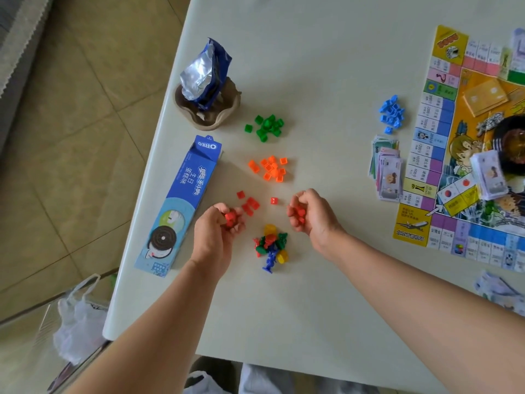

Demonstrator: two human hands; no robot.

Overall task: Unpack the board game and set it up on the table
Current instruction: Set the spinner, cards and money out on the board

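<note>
Pale surface (312, 66) over a tiled floor (85, 123), and your board (434, 132) lies flat on the right side. Its long left edge runs away from you, leaning a bit to the right, with the yellow plane corner nearest you. The view cuts off most of it, so you only get that strip of squares and part of the cartoon middle. A dark round thing (511, 146) sits on it, half out of view, and I can't tell what it is. The print on the squares is too small to read.

Your left hand (216, 237) is curled around a few red pieces (231, 218). Your right hand (312, 217) is curled the same way around more of them. How many each holds is hidden. Some loose red pieces (250, 204) lie on the surface just beyond and between your hands.

Past those sit an orange pile (270, 169) and then a green pile (267, 127), lined up going away from you. A blue pile (393, 112) sits near the board's left edge, with banknotes (387, 169) just beside that edge. A mixed heap of pawns (271, 245) lies between your wrists.

The cookie box (181, 203) lies flat by the surface's left edge, long axis pointing away from you, logo end far. A foil bag (206, 72) stands in a brown dish (204, 120) beyond it.
</note>
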